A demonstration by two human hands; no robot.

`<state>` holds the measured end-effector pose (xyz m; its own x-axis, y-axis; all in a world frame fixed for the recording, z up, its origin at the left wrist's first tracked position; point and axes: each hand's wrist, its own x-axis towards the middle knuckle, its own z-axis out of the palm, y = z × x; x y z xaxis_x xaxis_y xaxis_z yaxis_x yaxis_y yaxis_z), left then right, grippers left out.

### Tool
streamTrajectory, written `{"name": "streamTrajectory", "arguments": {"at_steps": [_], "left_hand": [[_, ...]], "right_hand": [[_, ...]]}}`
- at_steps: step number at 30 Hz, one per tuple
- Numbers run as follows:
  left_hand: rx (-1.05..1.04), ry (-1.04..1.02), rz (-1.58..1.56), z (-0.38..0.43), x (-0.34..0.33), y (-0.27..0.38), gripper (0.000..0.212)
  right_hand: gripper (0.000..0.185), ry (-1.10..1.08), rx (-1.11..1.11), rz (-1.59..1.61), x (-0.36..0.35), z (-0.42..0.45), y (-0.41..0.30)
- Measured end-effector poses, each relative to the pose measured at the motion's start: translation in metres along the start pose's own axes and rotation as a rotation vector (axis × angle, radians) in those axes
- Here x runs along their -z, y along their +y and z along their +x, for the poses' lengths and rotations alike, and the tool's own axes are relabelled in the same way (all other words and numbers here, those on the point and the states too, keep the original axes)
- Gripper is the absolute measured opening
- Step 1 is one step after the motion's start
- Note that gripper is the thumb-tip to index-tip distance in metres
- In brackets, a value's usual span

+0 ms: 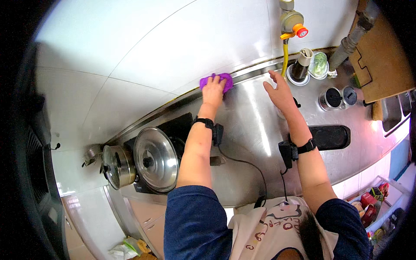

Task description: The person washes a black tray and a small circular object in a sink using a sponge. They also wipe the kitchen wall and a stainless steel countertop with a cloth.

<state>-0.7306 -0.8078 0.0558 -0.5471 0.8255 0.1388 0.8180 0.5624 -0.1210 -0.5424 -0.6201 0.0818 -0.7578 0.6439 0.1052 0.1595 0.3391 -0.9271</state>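
Note:
My left hand (pixel 213 90) presses a bunched purple cloth (pixel 228 80) against the raised back edge of the stainless steel counter (pixel 240 130), where it meets the white wall. My right hand (pixel 278 92) is raised over the counter with nothing in it, thumb and fingers apart. Close to its fingertips a yellow gas hose (pixel 285 58) runs down from a regulator with an orange and red knob (pixel 299 31). Behind my right forearm a round item with a black knob (pixel 296 102) is mostly hidden.
Left, a pot with a large domed lid (pixel 156 159) and a glass-lidded pot (pixel 118 167) stand on the stove. Right are a dark bottle (pixel 299 70), a plate of greens (pixel 320 65), two lidded canisters (pixel 331 97), a black tray (pixel 331 137), a grey pipe (pixel 349 44) and a sink (pixel 391 112).

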Motion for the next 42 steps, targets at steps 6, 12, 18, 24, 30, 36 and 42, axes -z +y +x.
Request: {"name": "streamTrajectory", "arguments": {"at_steps": [6,12,18,24,30,36,42], "left_hand": [[0.384,0.045,-0.015,-0.049,-0.005,-0.059,0.045],[1.141,0.343,-0.276,-0.074,-0.016,-0.114,0.044],[1.455,0.939,-1.552,-0.042,0.006,-0.140,0.066],[1.118,0.861,-1.381,-0.005,0.031,-0.056,0.058],[0.647,0.399,-1.643,0.014,0.148,0.069,0.035],[0.139,-0.036,-1.915,0.007,0.194,0.182,0.069],[-0.108,-0.054,-1.705,0.042,0.176,0.249,0.076]], "right_hand": [[0.051,-0.059,-0.022,0.034,-0.009,-0.004,-0.012],[0.050,-0.068,-0.037,0.002,-0.018,-0.007,-0.012],[0.049,-0.110,0.009,0.039,-0.039,-0.011,-0.017],[0.052,-0.142,0.052,-0.020,-0.046,-0.019,-0.040],[0.067,-0.030,0.172,0.335,-0.011,-0.021,-0.069],[0.092,0.078,0.198,0.723,0.056,-0.044,-0.081],[0.059,0.460,0.200,0.613,0.126,-0.018,-0.066]]}}
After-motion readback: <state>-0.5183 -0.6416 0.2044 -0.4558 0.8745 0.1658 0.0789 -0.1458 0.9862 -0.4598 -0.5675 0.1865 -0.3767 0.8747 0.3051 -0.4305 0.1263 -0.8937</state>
